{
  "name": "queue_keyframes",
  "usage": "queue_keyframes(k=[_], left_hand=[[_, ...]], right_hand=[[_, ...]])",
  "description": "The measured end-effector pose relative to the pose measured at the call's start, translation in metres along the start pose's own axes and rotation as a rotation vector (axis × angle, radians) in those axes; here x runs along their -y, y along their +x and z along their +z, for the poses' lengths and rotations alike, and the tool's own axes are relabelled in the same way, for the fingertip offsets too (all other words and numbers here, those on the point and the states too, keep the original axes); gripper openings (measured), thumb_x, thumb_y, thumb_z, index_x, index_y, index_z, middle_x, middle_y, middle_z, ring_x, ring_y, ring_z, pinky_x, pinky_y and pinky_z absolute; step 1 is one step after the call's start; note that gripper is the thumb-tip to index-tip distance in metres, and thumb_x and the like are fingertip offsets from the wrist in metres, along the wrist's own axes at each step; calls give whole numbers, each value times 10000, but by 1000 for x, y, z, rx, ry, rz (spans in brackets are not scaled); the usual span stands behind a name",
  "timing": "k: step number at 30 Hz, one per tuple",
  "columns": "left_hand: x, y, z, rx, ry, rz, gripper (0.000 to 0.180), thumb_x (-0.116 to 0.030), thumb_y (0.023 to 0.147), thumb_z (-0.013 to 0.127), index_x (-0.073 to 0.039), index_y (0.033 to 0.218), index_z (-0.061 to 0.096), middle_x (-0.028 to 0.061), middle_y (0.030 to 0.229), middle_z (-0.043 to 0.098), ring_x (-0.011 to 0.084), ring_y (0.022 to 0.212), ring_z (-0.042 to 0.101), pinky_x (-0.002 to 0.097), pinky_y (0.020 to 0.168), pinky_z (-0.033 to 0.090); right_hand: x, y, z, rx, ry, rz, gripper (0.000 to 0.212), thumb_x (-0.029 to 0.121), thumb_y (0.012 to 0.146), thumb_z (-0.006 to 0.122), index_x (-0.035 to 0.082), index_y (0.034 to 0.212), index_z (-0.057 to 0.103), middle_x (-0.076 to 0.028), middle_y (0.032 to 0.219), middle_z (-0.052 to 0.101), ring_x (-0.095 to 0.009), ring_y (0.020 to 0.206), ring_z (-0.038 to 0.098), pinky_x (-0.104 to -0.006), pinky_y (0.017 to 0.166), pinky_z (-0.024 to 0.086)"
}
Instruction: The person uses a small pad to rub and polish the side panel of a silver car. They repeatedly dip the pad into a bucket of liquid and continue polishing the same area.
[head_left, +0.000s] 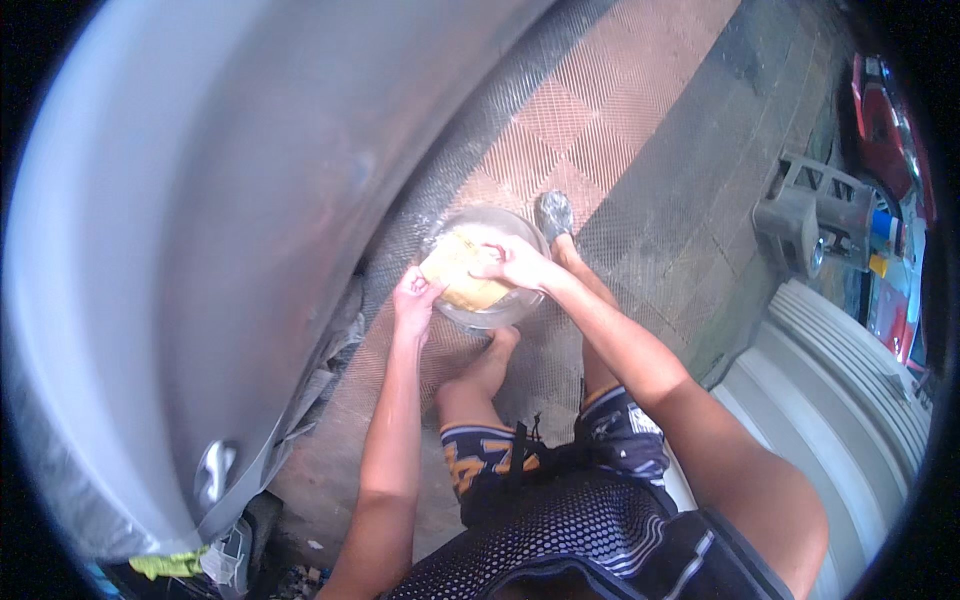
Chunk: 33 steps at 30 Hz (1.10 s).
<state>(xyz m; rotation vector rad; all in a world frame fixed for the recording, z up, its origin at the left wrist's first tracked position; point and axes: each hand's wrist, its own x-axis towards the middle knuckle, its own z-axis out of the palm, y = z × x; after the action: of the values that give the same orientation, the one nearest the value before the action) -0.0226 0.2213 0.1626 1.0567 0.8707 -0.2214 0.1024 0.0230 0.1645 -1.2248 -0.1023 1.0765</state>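
Note:
A pale yellow cloth or sponge (468, 285), its exact kind unclear, is spread between my hands over a round, translucent bucket (519, 308). My left hand (415, 292) pinches its left edge near the bucket's rim. My right hand (518, 262) has its fingers curled on its right part, with the thumb and fingertips pressed against it. The inside of the bucket is largely hidden by the yellow piece and my hands. The bucket stands low, between my lower legs and feet.
Close on my left curves the grey body of a car (270, 200), with a door handle (215, 472). A ribbed, tiled floor (560, 120) stretches ahead. To the right are a grey plastic rack (815, 215) with bottles and a large ribbed grey plastic piece (820, 385). Something red (885, 130) stands beyond.

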Motion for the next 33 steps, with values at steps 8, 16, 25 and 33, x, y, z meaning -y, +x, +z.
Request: queue_keyframes(k=[8,16,25,33], left_hand=[[-167,-136,27,-246,218,741,135,48,909,756,-5,938,636,11,930,644,66,865,617,227,808,514],[-263,-194,77,-223,149,824,219,26,953,698,19,1171,684,90,1161,728,123,1016,676,262,888,545],[-320,-251,159,-257,1005,1126,629,-179,814,852,-50,1384,621,183,1420,608,348,1337,565,440,1137,435],[-327,-196,139,-407,346,996,228,-72,909,797,-21,1007,597,53,976,697,109,886,655,304,779,561]], right_hand=[[190,-53,59,-83,115,213,307,80,983,659,-19,1273,653,-118,1083,734,-152,876,725,-261,783,613],[309,-40,99,220,-238,198,297,221,969,722,41,1205,719,-36,1007,728,-61,713,615,-199,617,482],[369,-23,61,206,115,235,158,148,933,711,44,1052,705,-39,919,704,-111,714,609,-254,632,492],[396,-48,80,348,125,122,369,271,968,747,89,1258,611,-69,1070,693,-152,928,680,-323,803,589]])
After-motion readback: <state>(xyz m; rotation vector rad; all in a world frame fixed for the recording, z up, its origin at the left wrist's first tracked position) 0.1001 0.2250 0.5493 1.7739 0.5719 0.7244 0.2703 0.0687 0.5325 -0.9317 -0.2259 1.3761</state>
